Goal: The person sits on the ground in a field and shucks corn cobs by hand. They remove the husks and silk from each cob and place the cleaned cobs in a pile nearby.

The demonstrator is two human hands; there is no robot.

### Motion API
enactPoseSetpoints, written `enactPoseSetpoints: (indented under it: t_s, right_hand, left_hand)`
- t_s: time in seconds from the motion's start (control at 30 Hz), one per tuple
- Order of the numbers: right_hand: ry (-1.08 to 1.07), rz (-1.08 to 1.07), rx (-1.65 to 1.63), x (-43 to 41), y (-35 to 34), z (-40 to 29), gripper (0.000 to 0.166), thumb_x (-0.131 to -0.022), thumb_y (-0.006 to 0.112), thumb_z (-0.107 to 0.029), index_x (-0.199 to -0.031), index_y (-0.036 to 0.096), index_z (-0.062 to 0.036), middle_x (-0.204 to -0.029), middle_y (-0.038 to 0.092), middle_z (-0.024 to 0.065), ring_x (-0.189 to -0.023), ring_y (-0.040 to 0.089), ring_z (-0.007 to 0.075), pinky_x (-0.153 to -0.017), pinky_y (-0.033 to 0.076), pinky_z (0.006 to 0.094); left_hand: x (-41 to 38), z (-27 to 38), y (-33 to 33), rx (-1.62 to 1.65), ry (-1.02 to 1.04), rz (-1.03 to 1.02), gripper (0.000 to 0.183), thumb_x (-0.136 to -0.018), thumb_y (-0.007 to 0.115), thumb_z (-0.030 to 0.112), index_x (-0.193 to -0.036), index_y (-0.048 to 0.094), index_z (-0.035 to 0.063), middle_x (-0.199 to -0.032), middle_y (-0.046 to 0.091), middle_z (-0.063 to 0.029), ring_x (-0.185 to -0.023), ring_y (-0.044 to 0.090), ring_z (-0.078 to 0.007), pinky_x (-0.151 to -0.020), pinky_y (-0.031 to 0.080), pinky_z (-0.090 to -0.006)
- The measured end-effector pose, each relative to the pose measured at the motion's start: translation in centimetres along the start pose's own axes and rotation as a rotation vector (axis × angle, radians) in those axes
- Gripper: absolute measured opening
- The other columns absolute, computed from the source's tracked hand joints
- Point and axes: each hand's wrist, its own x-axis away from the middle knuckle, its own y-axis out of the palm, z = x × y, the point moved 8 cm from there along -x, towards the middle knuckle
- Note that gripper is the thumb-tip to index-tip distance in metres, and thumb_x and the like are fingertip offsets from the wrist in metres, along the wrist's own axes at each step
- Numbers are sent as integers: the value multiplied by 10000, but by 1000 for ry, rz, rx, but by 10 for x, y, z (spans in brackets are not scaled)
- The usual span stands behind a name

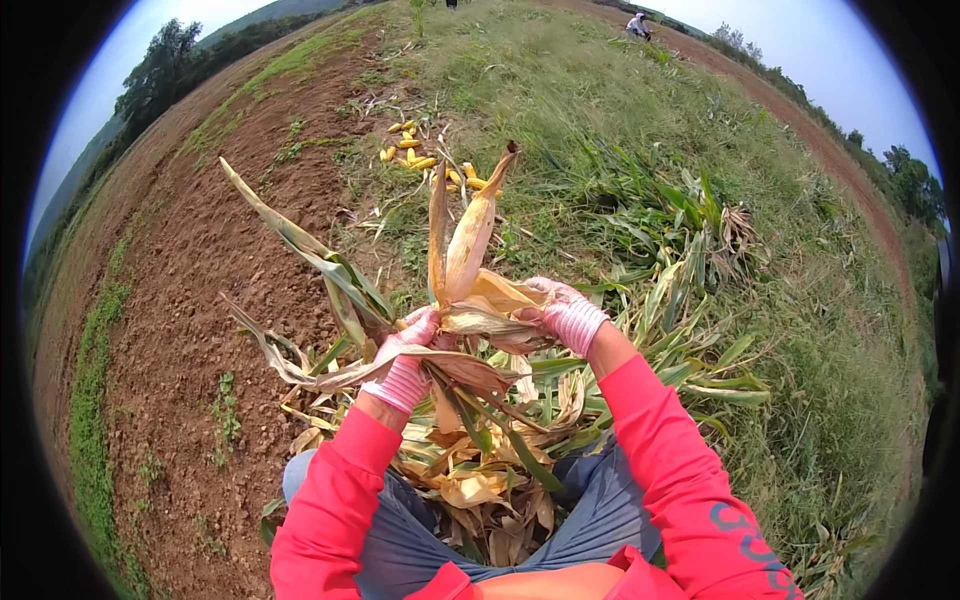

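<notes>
Both my hands wear pink-and-white striped gloves. My left hand (407, 358) grips the base of an ear of corn in its dry husk (471, 244), at the stalk with long leaves hanging around it. The ear stands upright, and its kernels are hidden by the husk. At the right, my right hand (561, 315) holds dry husk leaves (491, 319) spread out sideways from the ear's base. Below, a heap of loose husks (472, 487) lies between my legs.
Several husked yellow corn ears (411, 159) lie on the ground ahead. Cut green and dry corn stalks (697, 225) are piled at the right, by tall grass (817, 405). Bare brown soil (187, 322) spreads at the left. Another person (638, 27) is far off, low to the ground.
</notes>
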Motion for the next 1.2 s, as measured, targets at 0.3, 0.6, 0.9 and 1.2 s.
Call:
enactPoseSetpoints:
  t_s: [0.3, 0.6, 0.9, 1.2]
  right_hand:
    - [-479, 405, -417, 47, -88, -80, 403, -946, 680, -246, -1299, 597, -70, -1113, 693, 40, -831, 641, 72, -673, 528, 197]
    - [-464, 85, -478, 47, -50, -79, 258, -961, 664, -198, -1180, 700, -66, -921, 698, 4, -702, 622, 45, -621, 519, 187]
    - [-406, 67, -495, 42, -44, -70, 251, -954, 629, -166, -1151, 664, -15, -950, 702, 91, -795, 699, 163, -684, 601, 268]
    - [217, -158, -850, 11, 51, 20, 116, -954, 586, -139, -981, 651, -46, -817, 666, 54, -698, 647, 150, -592, 562, 265]
  left_hand:
    - [1, -13, 17, -39, -38, 47, 214, -915, 721, 176, -1071, 652, 46, -898, 679, -49, -703, 627, -153, -644, 554, -302]
    - [15, -22, 38, -150, -135, -52, 306, -897, 712, 100, -1171, 626, -4, -978, 698, -84, -798, 680, -196, -725, 574, -340]
    - [12, -31, 25, -146, -146, -83, 308, -901, 704, 66, -1185, 616, -13, -992, 701, -85, -794, 687, -197, -727, 587, -333]
    - [5, -34, 12, 73, -84, -43, 279, -909, 716, 154, -1129, 623, 9, -997, 697, -104, -831, 684, -222, -752, 584, -377]
